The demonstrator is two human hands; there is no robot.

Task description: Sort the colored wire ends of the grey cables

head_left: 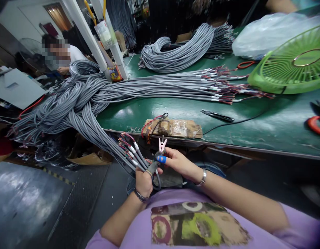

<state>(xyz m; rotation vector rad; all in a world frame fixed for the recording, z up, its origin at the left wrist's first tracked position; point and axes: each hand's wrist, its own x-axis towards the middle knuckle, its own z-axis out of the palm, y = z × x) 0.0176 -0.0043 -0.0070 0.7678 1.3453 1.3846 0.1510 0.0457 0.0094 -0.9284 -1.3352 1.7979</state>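
Note:
Grey cables (140, 157) with white bands and stripped, coloured wire ends are gripped in my left hand (144, 181), which wears dark coverings on some fingers. My right hand (172, 160), with blue tape on the thumb, is pinched close to the cable ends; what its fingertips hold is too small to tell. A pale pink clip (162, 145) stands just above these fingertips, in front of a worn wooden block (184, 129) at the bench edge. Red and black leads (152, 121) lie over the block's left end.
Long grey cable bundles (154, 86) cover the back and left of the green bench (258, 128). Black tweezers or pliers (217, 116), a green fan (292, 65), red-handled scissors (316, 124) and a white plastic bag (269, 34) lie rightward. A person (74, 53) is at the far left.

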